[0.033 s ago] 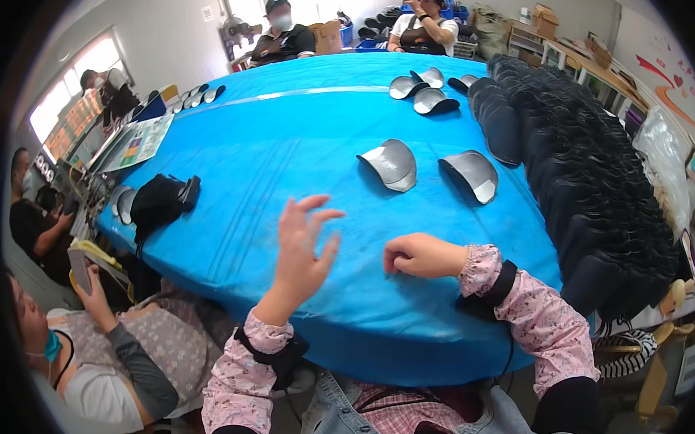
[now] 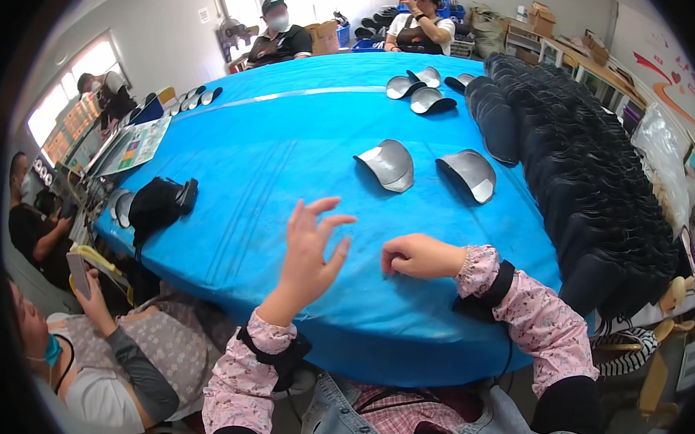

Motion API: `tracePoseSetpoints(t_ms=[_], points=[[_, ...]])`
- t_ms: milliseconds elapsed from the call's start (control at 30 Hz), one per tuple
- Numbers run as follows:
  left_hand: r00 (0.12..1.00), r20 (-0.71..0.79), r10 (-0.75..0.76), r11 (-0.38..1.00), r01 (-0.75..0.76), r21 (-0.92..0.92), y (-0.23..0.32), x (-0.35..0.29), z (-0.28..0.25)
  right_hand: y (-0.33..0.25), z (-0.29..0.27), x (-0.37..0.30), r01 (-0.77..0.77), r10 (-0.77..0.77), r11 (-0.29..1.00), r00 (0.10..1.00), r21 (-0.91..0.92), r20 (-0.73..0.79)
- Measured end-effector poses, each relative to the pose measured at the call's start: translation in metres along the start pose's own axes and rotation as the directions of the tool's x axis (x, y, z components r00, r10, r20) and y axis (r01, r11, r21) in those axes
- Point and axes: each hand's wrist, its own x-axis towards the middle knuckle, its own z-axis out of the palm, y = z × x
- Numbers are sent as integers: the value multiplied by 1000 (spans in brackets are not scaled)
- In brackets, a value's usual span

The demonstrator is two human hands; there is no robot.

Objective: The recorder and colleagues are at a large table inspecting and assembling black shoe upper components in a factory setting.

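My left hand (image 2: 313, 250) is raised above the near part of a blue-covered table (image 2: 249, 166), its fingers spread with nothing between them. Loosely curled, my right hand (image 2: 423, 257) rests on the cover to the right, and no object shows in it. Beyond the hands lie two curved pieces, dark outside with a silver-grey inner face: one on the left (image 2: 392, 166) and another on the right (image 2: 472, 176). Neither hand touches them. Both forearms wear pink floral sleeves with black bands.
Long stacked rows of black curved pieces (image 2: 589, 189) line the table's right side. Several grey pieces (image 2: 430, 100) lie farther back. A black bundle (image 2: 158, 209) sits at left. A person holding a phone (image 2: 79, 273) is close on my left; others are around the table.
My left hand has shifted slightly to the right. The right hand keeps its place and curl; the pieces on the table stay where they were.
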Motion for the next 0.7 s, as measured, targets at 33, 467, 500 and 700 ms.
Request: tracePoseSetpoints(t_ms=[33,467,500,700], points=[[998,52,47,999,-47,-9,5,1,3,2,1,-1,-4,4,1000,1000,3,-11],[-117,989,-91,61,991,123,-39,-234,-61,22,7,-9,111,-89,983,985,145,-146],[-165,983,-79,-26,986,164,-55,-285,-59,25,7,-11,126,-103,982,981,141,-164],[594,339,-729,-419,5,-908,-219,-260,-257,24,8,-10,154,-126,977,974,145,-188]])
